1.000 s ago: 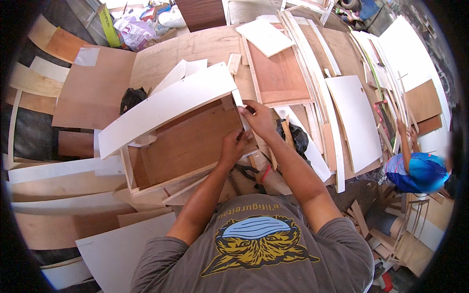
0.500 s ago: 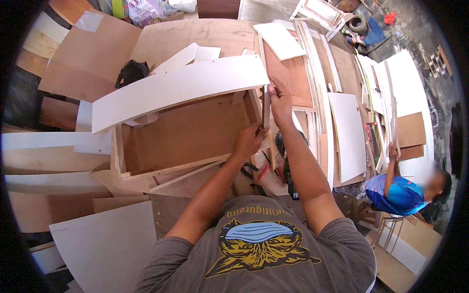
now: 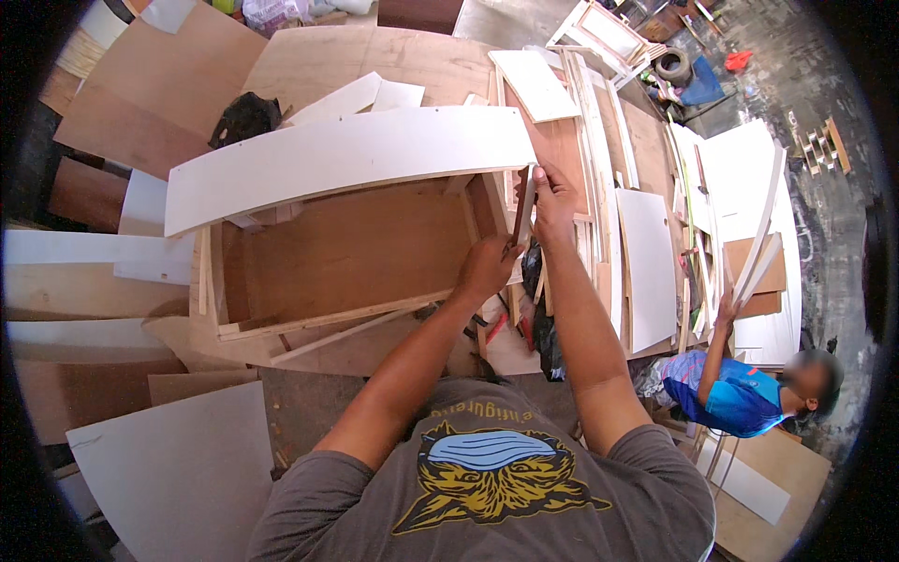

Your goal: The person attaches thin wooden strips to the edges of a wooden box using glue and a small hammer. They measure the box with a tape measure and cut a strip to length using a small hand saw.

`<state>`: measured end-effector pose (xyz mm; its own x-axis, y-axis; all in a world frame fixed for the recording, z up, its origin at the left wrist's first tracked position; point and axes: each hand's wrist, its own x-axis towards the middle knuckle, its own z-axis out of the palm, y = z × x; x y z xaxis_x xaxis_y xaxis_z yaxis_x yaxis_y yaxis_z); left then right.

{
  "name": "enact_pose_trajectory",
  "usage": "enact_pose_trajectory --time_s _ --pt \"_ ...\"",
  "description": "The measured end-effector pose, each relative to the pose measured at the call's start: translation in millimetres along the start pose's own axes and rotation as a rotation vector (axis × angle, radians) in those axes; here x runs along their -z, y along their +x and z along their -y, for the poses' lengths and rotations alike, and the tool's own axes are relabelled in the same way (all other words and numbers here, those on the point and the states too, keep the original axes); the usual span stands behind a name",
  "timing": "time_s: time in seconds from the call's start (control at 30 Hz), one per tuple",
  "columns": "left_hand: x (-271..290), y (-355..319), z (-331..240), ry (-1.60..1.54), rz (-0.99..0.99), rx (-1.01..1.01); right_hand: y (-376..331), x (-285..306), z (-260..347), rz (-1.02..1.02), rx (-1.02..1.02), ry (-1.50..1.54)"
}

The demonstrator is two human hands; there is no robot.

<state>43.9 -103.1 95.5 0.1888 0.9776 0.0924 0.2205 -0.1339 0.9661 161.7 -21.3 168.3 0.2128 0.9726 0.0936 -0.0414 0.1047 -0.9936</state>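
The wooden box (image 3: 328, 319), open at the top, lay on the worktable (image 3: 318, 58) with a long white panel (image 3: 346, 155) along its far side. Just beyond the right end of the box was a narrow strip (image 3: 525, 208) with a pale edge and a darker face, held between two bare hands.

The right hand (image 3: 556, 201) was at the strip's far end, near the right corner of the white panel, its thumb and fingers closed on the piece. The left hand (image 3: 489, 267), by the near right corner of the box, had its fingers curled in and pinched at the strip's near end; its fingertips were partly hidden. Between the two grips the middle of the strip lay bare of fingers. Whether the strip touched the box could not be told.

Beyond the box's far side were white offcuts (image 3: 342, 101), and a crumpled black bag (image 3: 245, 120) lay past the panel's left half. A white board (image 3: 646, 267) lay to the right of the box, well apart from it. Farther right of the box, a co-worker in a blue shirt (image 3: 735, 395) had one hand at long pale strips (image 3: 766, 225).
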Motion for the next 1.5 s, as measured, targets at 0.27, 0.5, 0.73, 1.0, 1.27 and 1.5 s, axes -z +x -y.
enact_pose_trajectory --time_s 0.27,0.5,0.73,1.0,1.27,1.5 --pt "-9.4 2.7 9.5 -0.035 0.032 0.116 14.2 11.3 -19.3 -0.009 -0.017 0.059" --pt "-12.0 2.6 15.0 -0.085 0.031 0.122 20.8 4.0 -18.7 -0.022 0.06 0.023" --pt "-3.3 1.6 3.6 -0.006 0.071 0.12 21.9 10.6 -18.4 0.025 0.047 0.021" --pt "-1.8 1.8 -1.0 -0.017 0.036 0.084 19.2 6.1 -12.7 0.022 0.087 0.032" --pt "4.9 2.7 -1.4 0.054 0.072 0.043 18.5 3.4 -21.7 -0.004 0.039 0.045" --pt "-3.6 4.8 11.9 -0.052 -0.002 0.214 17.5 0.8 -17.2 0.049 0.036 0.145"
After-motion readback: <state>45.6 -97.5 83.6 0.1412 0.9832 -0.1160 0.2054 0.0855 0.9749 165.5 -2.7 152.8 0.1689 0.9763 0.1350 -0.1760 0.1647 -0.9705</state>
